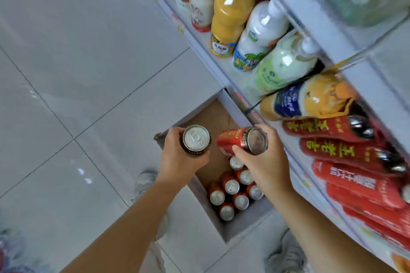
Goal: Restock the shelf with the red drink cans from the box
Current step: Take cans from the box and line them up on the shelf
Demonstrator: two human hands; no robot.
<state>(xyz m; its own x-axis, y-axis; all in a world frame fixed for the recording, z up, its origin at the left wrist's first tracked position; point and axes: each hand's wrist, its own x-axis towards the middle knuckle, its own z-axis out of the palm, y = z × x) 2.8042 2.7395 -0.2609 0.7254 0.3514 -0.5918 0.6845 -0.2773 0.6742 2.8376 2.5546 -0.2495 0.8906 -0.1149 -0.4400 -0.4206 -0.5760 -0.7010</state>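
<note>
Head view: the left hand [177,157] has its fingers curled round an upright can [196,138]. The right hand [264,162] grips a tilted red can [235,139] above the box [244,224], where seven more cans [230,186] stand. Red bottles [328,128] on the shelf [200,49] carry yellow writing, seemingly 王老吉.

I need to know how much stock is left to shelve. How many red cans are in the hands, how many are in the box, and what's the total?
Left hand: 1 upright red can
Right hand: 1 tilted red can
Box: 7 standing red cans
Total: 9
</note>
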